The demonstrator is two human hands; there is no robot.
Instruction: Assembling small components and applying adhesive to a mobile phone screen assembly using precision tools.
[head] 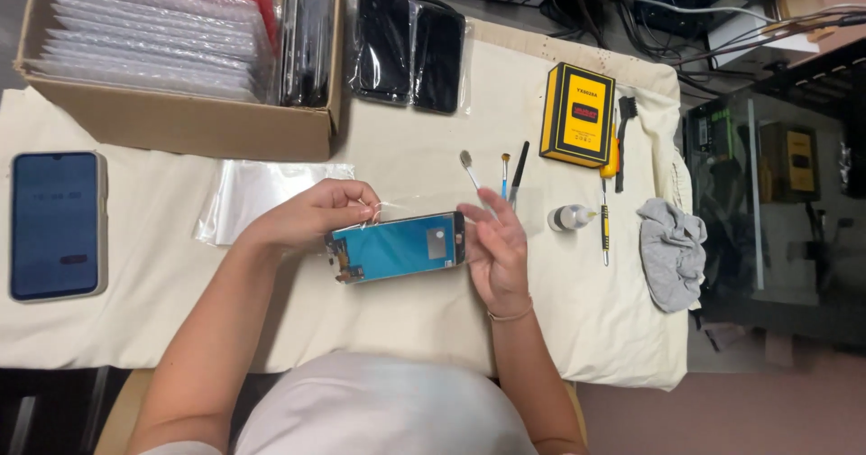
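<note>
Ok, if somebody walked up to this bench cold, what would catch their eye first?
Probably the bright blue phone screen panel at the centre, held above the cream cloth between the left hand and the right hand, with clear film at the left fingertips. Next comes the yellow-and-black box up right, beside small brushes and a screwdriver. At upper left sits a cardboard box of bubble-wrapped parts.

Bare cloth (397, 320) nearby; cardboard box (189, 121) and brushes (505, 180) crowd beyond.
</note>
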